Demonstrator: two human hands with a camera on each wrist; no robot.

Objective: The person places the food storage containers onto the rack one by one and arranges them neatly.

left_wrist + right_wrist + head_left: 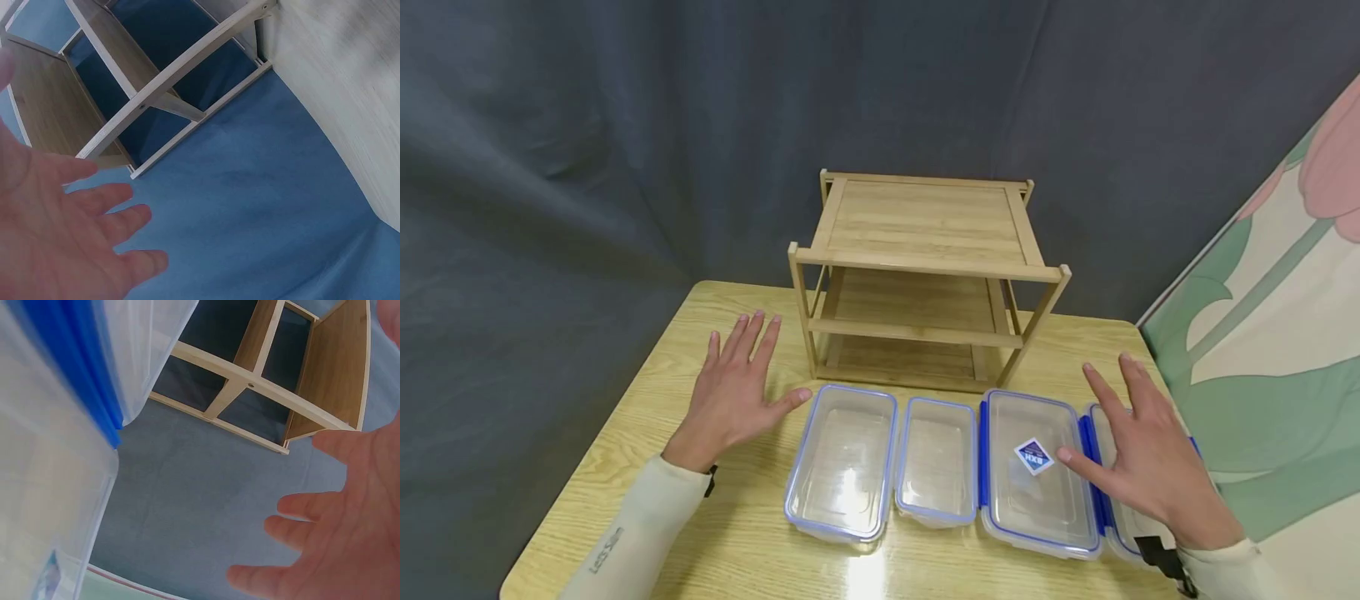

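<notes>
My left hand is held over the left of the table, fingers spread and straight, holding nothing. Its palm also shows in the left wrist view. Nearest to it is a large clear plastic food container with a blue rim. A smaller clear food container stands beside that one. Further right is a lidded food container with dark blue clips and a diamond sticker. My right hand, fingers spread and holding nothing, hovers over another clipped container and partly hides it.
A three-tier wooden shelf rack stands behind the row of containers, at the back of the wooden table. A dark curtain hangs behind it. On the right is a flower-patterned cloth.
</notes>
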